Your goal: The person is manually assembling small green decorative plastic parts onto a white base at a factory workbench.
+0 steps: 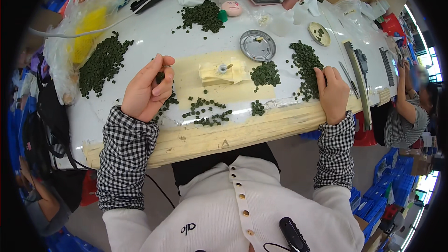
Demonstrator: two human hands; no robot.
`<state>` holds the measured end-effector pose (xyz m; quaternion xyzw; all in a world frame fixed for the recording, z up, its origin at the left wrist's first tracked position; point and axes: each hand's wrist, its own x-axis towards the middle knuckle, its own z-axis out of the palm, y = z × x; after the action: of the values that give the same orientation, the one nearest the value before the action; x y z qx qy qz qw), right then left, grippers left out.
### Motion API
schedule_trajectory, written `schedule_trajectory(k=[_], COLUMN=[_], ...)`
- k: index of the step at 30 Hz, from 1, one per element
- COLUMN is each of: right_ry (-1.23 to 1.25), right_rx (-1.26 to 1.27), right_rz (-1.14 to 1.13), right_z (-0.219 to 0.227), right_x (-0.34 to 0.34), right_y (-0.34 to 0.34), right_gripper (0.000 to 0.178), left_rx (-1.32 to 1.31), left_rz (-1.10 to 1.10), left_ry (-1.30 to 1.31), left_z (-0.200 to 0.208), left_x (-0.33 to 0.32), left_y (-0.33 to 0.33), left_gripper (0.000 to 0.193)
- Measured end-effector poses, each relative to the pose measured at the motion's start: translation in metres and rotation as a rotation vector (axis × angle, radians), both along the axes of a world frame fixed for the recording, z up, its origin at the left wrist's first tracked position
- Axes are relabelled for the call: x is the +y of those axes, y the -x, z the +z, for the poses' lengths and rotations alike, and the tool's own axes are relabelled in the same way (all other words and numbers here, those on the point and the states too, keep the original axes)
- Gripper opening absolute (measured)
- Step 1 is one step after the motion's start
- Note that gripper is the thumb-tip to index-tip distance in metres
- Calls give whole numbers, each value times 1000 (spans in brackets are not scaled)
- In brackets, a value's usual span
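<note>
My left hand (pixel 142 91) is raised over the table's left part, fingers curled inward. Something dark shows between its fingers, too small to tell from the pieces behind. My right hand (pixel 333 92) bends down at the edge of a long pile of small dark green pieces (pixel 305 63). Its thumb and fingers come together there, and their tips are partly hidden. Between the hands, a cream tape-wrapped block (pixel 217 75) with a small metal fitting (pixel 222 68) on top stands on a cream taped patch (pixel 184 74). Loose round and star-shaped green pieces (pixel 205 109) lie before the block.
More green piles lie at the left (pixel 103 63), the back (pixel 203 16) and beside the block (pixel 265 73). A round metal tin lid (pixel 257 45) and a small cream dish (pixel 319 34) stand behind. Long tools (pixel 357 72) lie at right, plastic bags (pixel 63 60) at left. Other people sit on both sides.
</note>
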<state>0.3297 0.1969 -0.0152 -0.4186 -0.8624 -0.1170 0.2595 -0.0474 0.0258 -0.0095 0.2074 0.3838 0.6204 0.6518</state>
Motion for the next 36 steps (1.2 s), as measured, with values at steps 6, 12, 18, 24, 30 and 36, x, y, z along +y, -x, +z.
schedule_trajectory(k=[6, 12, 18, 24, 30, 36], right_ry=[-25, -45, -12, 172, 279, 309], right_rx=[8, 51, 85, 106, -134, -119], right_rz=[-38, -16, -21, 212, 561, 617], right_z=[0, -1, 0, 21, 11, 0], right_x=[-1, 2, 0, -32, -64, -64], right_y=[1, 2, 1, 36, 82, 88], right_gripper=[28, 27, 27, 24, 26, 26], left_rx=[28, 90, 94, 97, 84, 18], left_rz=[92, -77, -72, -99, -126, -199], left_ry=[109, 3, 32, 75, 50, 47], left_z=[15, 12, 15, 11, 13, 14], left_x=[2, 10, 3, -3, -5, -8], left_y=[-11, 0, -5, -13, -12, -14], left_gripper=[21, 32, 27, 24, 23, 15])
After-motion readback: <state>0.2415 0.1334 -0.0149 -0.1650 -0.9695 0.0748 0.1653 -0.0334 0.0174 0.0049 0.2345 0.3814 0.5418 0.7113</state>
